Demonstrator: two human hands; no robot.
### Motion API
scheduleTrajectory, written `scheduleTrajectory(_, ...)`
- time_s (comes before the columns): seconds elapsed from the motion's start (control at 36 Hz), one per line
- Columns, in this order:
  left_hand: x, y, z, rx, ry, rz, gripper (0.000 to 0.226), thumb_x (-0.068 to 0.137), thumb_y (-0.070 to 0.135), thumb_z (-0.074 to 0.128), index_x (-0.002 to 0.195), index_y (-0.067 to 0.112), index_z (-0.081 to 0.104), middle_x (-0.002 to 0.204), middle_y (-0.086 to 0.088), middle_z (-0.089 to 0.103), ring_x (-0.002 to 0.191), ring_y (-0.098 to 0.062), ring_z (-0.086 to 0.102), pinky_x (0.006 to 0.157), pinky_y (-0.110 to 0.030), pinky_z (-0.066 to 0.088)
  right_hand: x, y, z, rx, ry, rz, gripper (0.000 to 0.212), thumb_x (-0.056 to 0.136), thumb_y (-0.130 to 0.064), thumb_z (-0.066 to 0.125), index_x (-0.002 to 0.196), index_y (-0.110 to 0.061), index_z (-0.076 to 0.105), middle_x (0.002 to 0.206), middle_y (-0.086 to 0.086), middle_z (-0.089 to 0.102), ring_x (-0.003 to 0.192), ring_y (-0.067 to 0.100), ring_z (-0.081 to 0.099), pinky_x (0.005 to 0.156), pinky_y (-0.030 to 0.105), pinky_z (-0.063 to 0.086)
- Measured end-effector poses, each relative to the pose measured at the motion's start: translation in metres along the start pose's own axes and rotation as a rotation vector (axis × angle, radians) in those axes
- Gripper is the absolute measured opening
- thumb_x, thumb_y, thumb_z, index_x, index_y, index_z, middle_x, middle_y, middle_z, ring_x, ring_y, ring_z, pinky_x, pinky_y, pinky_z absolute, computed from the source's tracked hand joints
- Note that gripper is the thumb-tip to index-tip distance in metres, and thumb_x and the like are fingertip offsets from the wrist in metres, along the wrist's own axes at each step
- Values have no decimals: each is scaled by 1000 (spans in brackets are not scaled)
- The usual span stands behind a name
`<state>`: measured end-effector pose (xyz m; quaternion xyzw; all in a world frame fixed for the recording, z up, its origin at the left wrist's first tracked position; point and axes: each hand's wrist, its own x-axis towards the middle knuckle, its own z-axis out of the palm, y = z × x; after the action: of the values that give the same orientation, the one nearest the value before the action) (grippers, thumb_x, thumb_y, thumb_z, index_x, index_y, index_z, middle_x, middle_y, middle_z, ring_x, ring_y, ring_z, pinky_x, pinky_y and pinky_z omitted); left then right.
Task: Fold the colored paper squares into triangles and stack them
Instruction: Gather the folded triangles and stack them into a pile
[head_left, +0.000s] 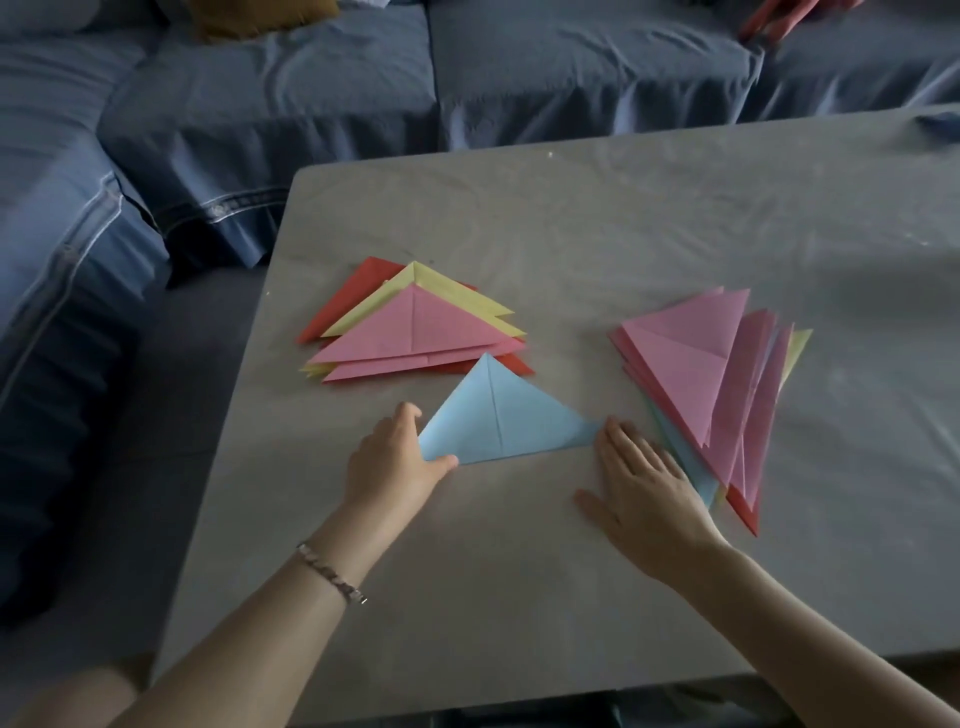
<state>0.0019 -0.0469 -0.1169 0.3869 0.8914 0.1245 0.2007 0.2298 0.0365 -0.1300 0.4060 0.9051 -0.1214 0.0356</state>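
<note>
A light blue paper triangle (498, 418) lies on the grey table (623, 223), creased down its middle. My left hand (397, 460) pinches its left corner between thumb and fingers. My right hand (641, 486) lies flat on the table with straight fingers, its fingertips touching the triangle's right corner. Behind the blue triangle sits a stack of folded triangles (415, 327) in pink, yellow and red. At the right lies a second pile of papers (717, 384), pink on top with blue, yellow and red edges showing beneath.
A blue-covered sofa (311, 88) wraps around the table's far and left sides. A mustard cushion (260, 15) rests at the sofa's top left. The table's near edge runs just below my forearms.
</note>
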Motion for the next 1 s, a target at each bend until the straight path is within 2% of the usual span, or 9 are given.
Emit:
scheduleTrajectory(0.06, 2, 0, -2, 13, 7, 8, 45, 74, 37, 70, 108, 16, 51, 106, -5, 61, 99, -29, 57, 78, -35, 45, 5, 0, -6, 88, 205, -27, 49, 84, -38, 35, 103, -5, 66, 120, 14, 60, 111, 33, 57, 93, 41, 45)
scheduleTrajectory(0.11, -1, -3, -4, 48, 43, 66, 26, 77, 34, 68, 79, 16, 50, 83, -7, 62, 86, -32, 57, 68, -35, 43, 11, 4, -15, 139, 390, 15, 29, 81, -24, 47, 86, -9, 71, 107, 14, 65, 93, 34, 63, 80, 43, 50)
scheduleTrajectory(0.19, -6, -5, -7, 7, 73, 171, 39, 84, 30, 62, 60, 14, 35, 56, -3, 41, 66, -30, 45, 56, -34, 29, 26, 21, -28, 111, 422, 198, 35, 80, -14, 63, 116, -12, 63, 135, 15, 48, 119, 36, 47, 97, 45, 38)
scheduleTrajectory(0.28, -6, 0, -22, -140, 99, 191, 42, 88, 27, 57, 59, 14, 30, 53, -1, 31, 54, -21, 32, 50, -33, 20, 39, 41, -38, 94, 215, 379, 56, 87, -31, 59, 137, -15, 40, 150, 17, 22, 138, 32, 19, 111, 43, 19)
scheduleTrajectory(0.33, 3, 3, -36, -247, 121, 182, 36, 88, 25, 58, 60, 12, 39, 53, -2, 38, 53, -21, 36, 50, -32, 24, 43, 49, -36, 90, 153, 425, 49, 87, -35, 55, 132, -17, 43, 141, 17, 35, 133, 31, 30, 108, 42, 25)
scheduleTrajectory(0.58, 75, -7, -73, -260, 213, 95, 20, 85, 24, 63, 86, 5, 60, 78, -10, 64, 72, -27, 64, 62, -31, 42, 39, 55, -25, 80, 259, 366, 26, 93, -24, 45, 103, -14, 67, 113, 3, 60, 110, 24, 53, 85, 32, 42)
scheduleTrajectory(0.81, 61, 1, -51, -11, 360, -106, 47, 87, 32, 59, 126, 10, 45, 128, -18, 45, 119, -38, 38, 95, -43, 35, 37, 53, -35, 122, 312, 443, 23, 87, -11, 51, 72, -14, 68, 86, 2, 65, 87, 27, 57, 57, 26, 33)
scheduleTrajectory(0.89, 36, 15, -35, -233, 292, 78, 38, 86, 25, 60, 119, 7, 53, 119, -12, 55, 114, -27, 48, 94, -33, 36, 28, 41, -44, 124, 322, 416, 22, 79, -3, 55, 62, -14, 61, 75, 3, 59, 80, 29, 56, 53, 26, 30)
scheduleTrajectory(1.0, 1, 43, -20, -766, -153, -10, 18, 89, 26, 58, 85, 9, 60, 72, 0, 66, 66, -15, 63, 61, -23, 47, 10, 1, -53, 129, 364, 287, 23, 90, -15, 52, 74, -10, 68, 82, 5, 62, 77, 30, 58, 58, 29, 44)
